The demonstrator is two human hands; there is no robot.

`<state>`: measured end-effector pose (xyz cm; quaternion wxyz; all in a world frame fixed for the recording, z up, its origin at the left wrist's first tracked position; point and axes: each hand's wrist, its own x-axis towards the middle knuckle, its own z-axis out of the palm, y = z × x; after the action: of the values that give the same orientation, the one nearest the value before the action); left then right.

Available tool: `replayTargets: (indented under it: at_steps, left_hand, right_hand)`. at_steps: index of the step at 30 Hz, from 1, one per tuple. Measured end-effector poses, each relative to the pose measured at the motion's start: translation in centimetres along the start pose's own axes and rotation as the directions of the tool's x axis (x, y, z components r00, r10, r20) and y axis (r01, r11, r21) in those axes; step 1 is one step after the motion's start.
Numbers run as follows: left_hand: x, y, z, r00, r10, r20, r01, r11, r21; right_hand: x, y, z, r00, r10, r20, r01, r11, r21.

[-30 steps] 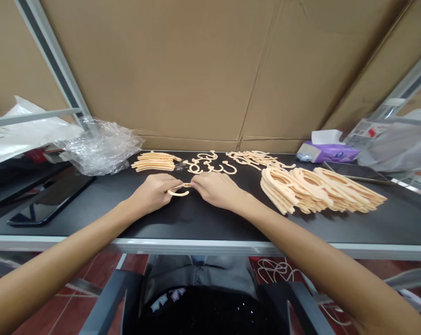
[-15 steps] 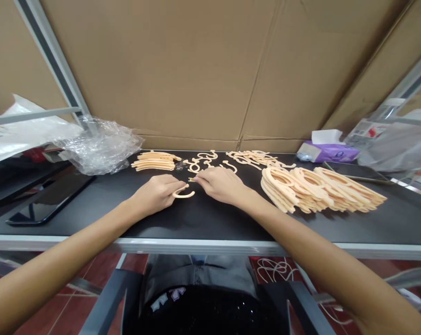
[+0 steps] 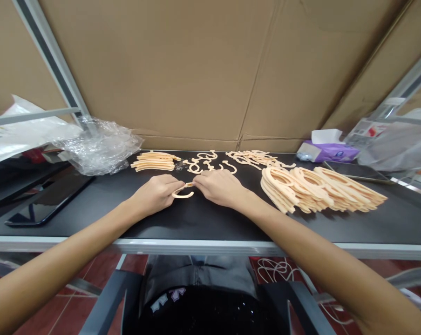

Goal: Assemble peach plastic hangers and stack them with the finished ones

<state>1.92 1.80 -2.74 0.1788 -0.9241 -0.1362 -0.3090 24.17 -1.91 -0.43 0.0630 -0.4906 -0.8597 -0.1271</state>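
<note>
My left hand [image 3: 159, 194] pinches a cream plastic hanger hook [image 3: 183, 196], its curve facing me over the black table. My right hand [image 3: 219, 187] is closed at the fingertips on a small cream piece [image 3: 191, 184], mostly hidden by the fingers. That piece meets the end of the hook, between both sets of fingertips. Whether the two are joined I cannot tell. Just behind my hands lie several loose hanger hooks [image 3: 229, 166].
Cream hanger arms [image 3: 153, 161] are stacked at the back left, more hooks [image 3: 250, 157] heaped at the back. Finished-looking hanger parts [image 3: 311, 188] pile up on the right. Around them are a purple tissue pack [image 3: 334, 151], a phone [image 3: 50, 200] and clear plastic wrap [image 3: 100, 146].
My right hand has moved slightly left and down, bringing the small piece against the hook's end; a gap was between them before. My left hand has stayed nearly still.
</note>
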Motion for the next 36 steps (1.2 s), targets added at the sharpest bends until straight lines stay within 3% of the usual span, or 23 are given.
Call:
replayTargets:
  at_steps: [13, 36]
  left_hand:
    - [-0.16, -0.05, 0.16, 1.0, -0.006, -0.018, 0.006, 0.999, 0.042]
    - [-0.13, -0.08, 0.01, 0.975, -0.011, 0.224, 0.013, 1.0, -0.007]
  right_hand:
    - [0.04, -0.12, 0.0, 1.0, -0.007, -0.02, 0.007, 1.0, -0.02]
    - [-0.14, -0.46, 0.14, 0.998, -0.062, 0.018, 0.064, 0.994, -0.087]
